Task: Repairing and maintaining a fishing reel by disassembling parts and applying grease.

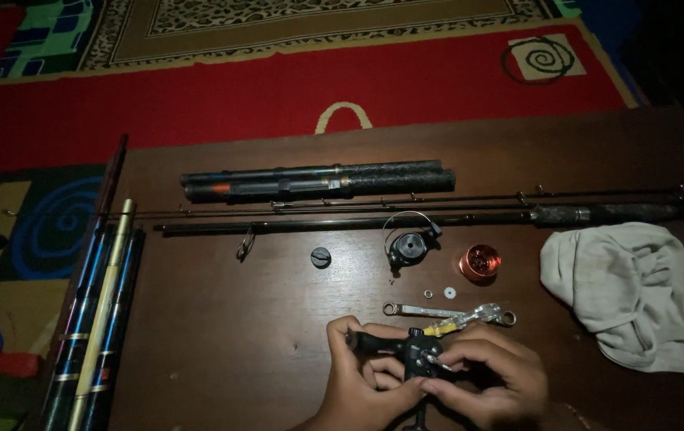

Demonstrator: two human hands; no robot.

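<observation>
— Head view, looking down: what are the hands on?

— Both meet at the near edge of the dark wooden table (222, 351). The left hand (358, 383) is clenched around a black fishing reel body (420, 355), fingers curled under it. The right hand (490, 379) pinches a small part at the reel's right side between thumb and fingertips.

— What lies just beyond them?

— A silver wrench (422, 310) lies flat, and a second shiny tool with a yellow section (470, 317) crosses its right end. Farther off sit a tiny washer (428, 294) and a small gear (450, 293).

— And the other reel parts?

— A round black cap (320, 257) to the left, a black rotor with a wire bail (410, 243) in the middle, a red spool (479, 262) to its right.

— Anything else?

— A crumpled pale cloth (625, 291) lies at the right. Long thin rods (438, 211) run across the far side, with dark rod tubes (318, 181) behind them. More rod sections (98, 311) stand along the left edge, over a red patterned carpet (278, 88).
</observation>
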